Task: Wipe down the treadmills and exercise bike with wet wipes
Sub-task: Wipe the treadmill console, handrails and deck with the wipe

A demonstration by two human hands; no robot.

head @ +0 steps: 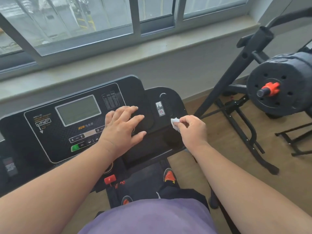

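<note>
A black treadmill console with a grey display fills the left and middle of the head view. My left hand lies flat on the console to the right of the display, fingers spread, holding nothing. My right hand is pinched on a small crumpled white wet wipe, pressed at the console's right wing, just below a QR sticker. A red safety key hangs under the console. My feet in dark shoes with orange tips stand on the treadmill belt.
A black weight rack frame stands right of the treadmill on the wooden floor. A barbell with black plates and a red collar rests on it. A grey window sill and windows run behind the console.
</note>
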